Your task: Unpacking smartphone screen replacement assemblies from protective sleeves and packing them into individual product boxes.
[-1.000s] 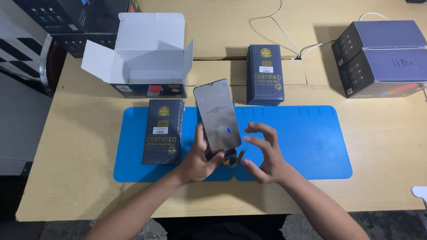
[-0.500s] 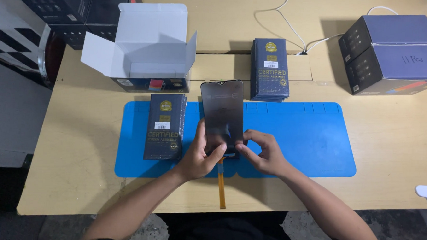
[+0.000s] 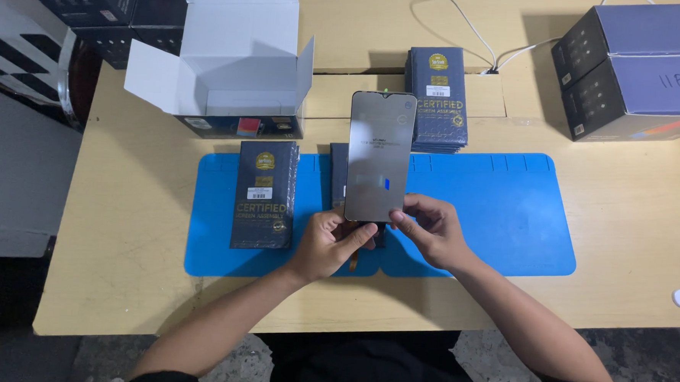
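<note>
**Screen panel held upright over the blue mat**

The phone screen panel (image 3: 380,156) stands nearly upright above the middle of the blue mat (image 3: 507,213), its dark glass facing the camera, held only by its bottom edge. The left hand (image 3: 328,244) is curled around the lower left corner, fingers closed on it; the right hand (image 3: 432,229) pinches the lower right corner between thumb and fingertips. An orange flex ribbon (image 3: 354,259) appears to hang below the panel, between the wrists (mostly hidden by the hands).

On the mat's left part lies a dark flat box (image 3: 264,193) with gold print; a stack of similar boxes (image 3: 436,98) sits just past the mat's far edge. An open white carton (image 3: 231,60) stands toward the table's far left corner, and grey boxes (image 3: 636,66) are stacked at the far right corner.

The risk I see: with so little of the panel gripped, it could tip or slip and strike the table (image 3: 125,204), and the dangling ribbon could crease if pressed under a palm.
</note>
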